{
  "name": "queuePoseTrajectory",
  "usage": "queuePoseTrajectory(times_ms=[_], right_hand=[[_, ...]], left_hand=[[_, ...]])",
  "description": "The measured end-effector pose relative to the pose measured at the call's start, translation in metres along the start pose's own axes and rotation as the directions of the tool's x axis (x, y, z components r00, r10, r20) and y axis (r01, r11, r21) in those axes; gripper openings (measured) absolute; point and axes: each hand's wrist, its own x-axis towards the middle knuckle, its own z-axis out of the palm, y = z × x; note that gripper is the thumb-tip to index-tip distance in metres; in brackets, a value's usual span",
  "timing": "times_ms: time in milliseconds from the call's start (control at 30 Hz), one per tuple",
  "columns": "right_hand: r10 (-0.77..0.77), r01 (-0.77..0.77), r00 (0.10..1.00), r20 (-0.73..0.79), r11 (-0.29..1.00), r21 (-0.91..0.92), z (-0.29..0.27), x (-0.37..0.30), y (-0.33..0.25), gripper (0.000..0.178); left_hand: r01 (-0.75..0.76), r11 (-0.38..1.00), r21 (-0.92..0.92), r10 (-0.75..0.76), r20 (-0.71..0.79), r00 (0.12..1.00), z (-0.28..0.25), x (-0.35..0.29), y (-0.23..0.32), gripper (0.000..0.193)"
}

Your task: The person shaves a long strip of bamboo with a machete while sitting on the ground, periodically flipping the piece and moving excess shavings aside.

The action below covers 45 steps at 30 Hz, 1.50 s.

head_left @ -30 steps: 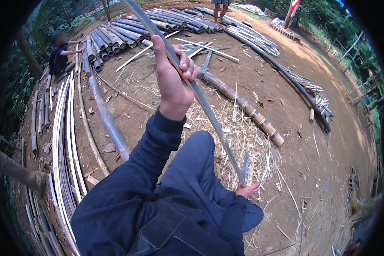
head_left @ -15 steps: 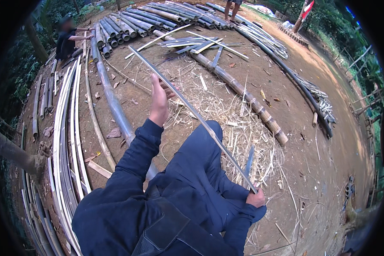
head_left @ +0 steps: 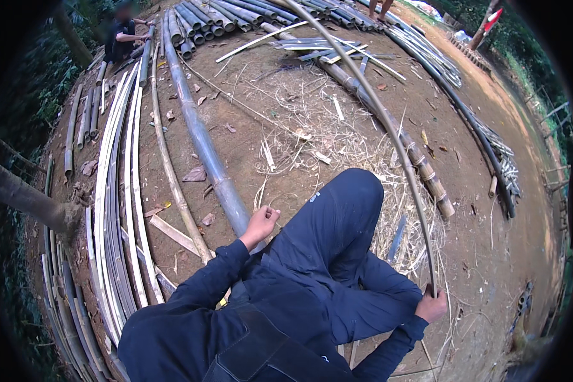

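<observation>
My right hand (head_left: pixel 431 305) grips the lower end of a long, thin bamboo strip (head_left: pixel 388 118) beside my bent right leg. The strip rises in a bow across the view and runs out past the top edge. Over my left thigh, my left hand (head_left: pixel 261 224) is held with its fingers curled in and nothing visible in them. Close behind it lies a thick dark bamboo pole (head_left: pixel 204 143). A flat bluish blade-like piece (head_left: pixel 398 237) rests among pale shavings (head_left: pixel 363 219) beyond my right shin; its other end is hidden by my leg.
A jointed bamboo pole (head_left: pixel 420 156) lies beyond the shavings, with split pieces (head_left: pixel 337 51) across its far end. Long pale strips (head_left: pixel 111 210) lie at left, near a tree trunk (head_left: pixel 25 197). Bamboo poles (head_left: pixel 216 19) are stacked at the back. Another person (head_left: pixel 124 35) crouches at far left.
My left hand has drawn back from beside the strip, and its spread fingers have curled. My right hand has shifted right, and the strip has swung up and right, now bowed.
</observation>
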Motion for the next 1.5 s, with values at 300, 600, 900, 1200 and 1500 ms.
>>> queuePoseTrajectory(times_ms=[300, 600, 900, 1200, 1500], right_hand=[[0.181, -0.178, 0.966, 0.183, 0.983, -0.031, 0.007, 0.005, 0.006, 0.040], [0.207, -0.075, 0.957, 0.203, 0.853, -0.516, 0.006, 0.047, -0.011, 0.048], [0.106, 0.264, 0.863, 0.493, 0.738, -0.621, 0.042, 0.202, -0.016, 0.030], [0.136, 0.364, 0.658, 0.741, 0.804, -0.471, 0.160, 0.199, 0.015, 0.033], [0.093, 0.328, 0.523, 0.847, 0.895, -0.301, 0.257, 0.168, 0.123, 0.035]], left_hand=[[0.218, 0.829, 0.515, 0.092, -0.510, 0.855, -0.011, 0.024, -0.070, 0.052], [0.432, 0.771, 0.468, 0.046, -0.717, 0.695, 0.043, 0.035, -0.125, 0.082], [0.531, 0.640, 0.554, 0.050, -0.721, 0.691, 0.054, 0.042, -0.097, 0.080], [0.598, 0.495, 0.631, 0.091, -0.722, 0.686, 0.057, 0.052, -0.087, 0.080], [0.663, 0.475, 0.578, 0.219, -0.808, 0.547, 0.107, 0.085, -0.084, 0.060]])
